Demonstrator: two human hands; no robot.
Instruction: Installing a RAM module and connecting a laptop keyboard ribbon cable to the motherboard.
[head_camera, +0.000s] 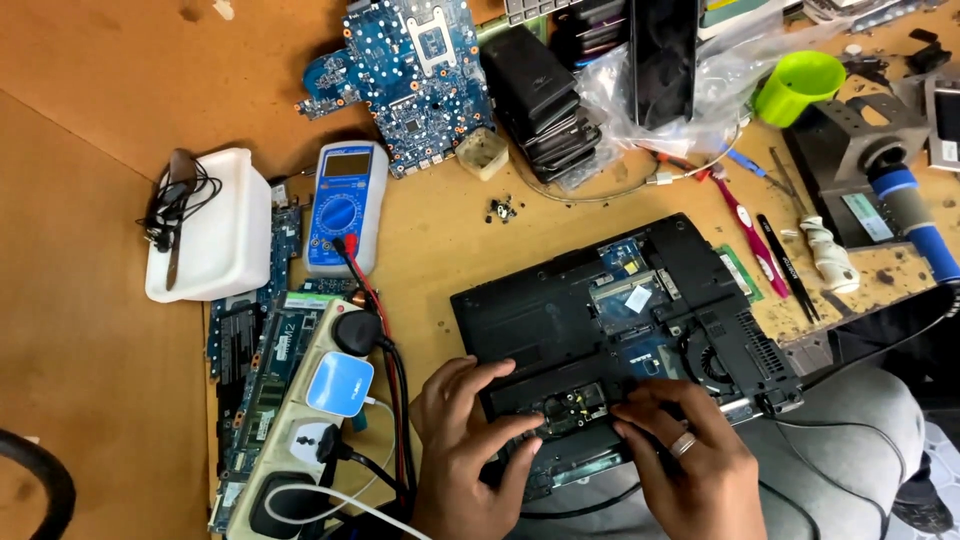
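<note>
A black laptop base (560, 310) lies upside down with its bottom cover off, showing blue circuit boards and a fan (712, 362). Both my hands rest on its near edge. My left hand (465, 440) has its fingers spread over the edge, fingertips at a small opened bay (572, 405). My right hand (685, 455), with a ring on one finger, pinches at the same bay from the right. What the fingertips hold is hidden.
A blue multimeter (342, 205) with red and black leads sits left of the laptop, above a power strip (300, 430) with plugs. A loose blue motherboard (410, 75), stacked black batteries (545, 100), a green cup (797, 85), a white tub (210, 225), small screws (505, 208) and hand tools (755, 235) surround the workspace.
</note>
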